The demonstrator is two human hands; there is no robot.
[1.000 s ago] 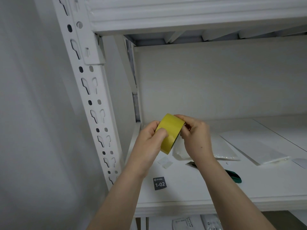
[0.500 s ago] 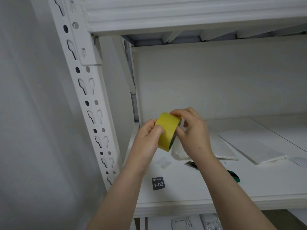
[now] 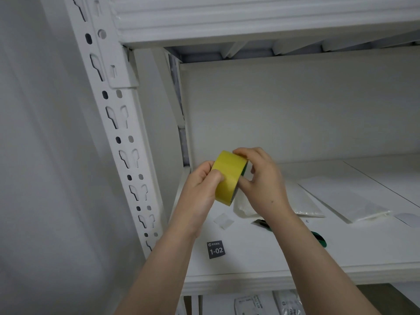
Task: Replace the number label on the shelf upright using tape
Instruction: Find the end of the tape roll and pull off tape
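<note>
Head camera: both hands grip a yellow tape roll [image 3: 228, 177] above the shelf [image 3: 250, 258], left hand [image 3: 201, 186] and right hand [image 3: 263, 180] fingers curled around it; number label [image 3: 216, 249] lies below.

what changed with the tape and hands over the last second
The right hand shifted its grip: its fingers came from behind the roll onto its top rim, thumb at the lower edge. The left hand kept hold, thumb on the tape face. The roll barely moved; the label stayed on the shelf.
</note>
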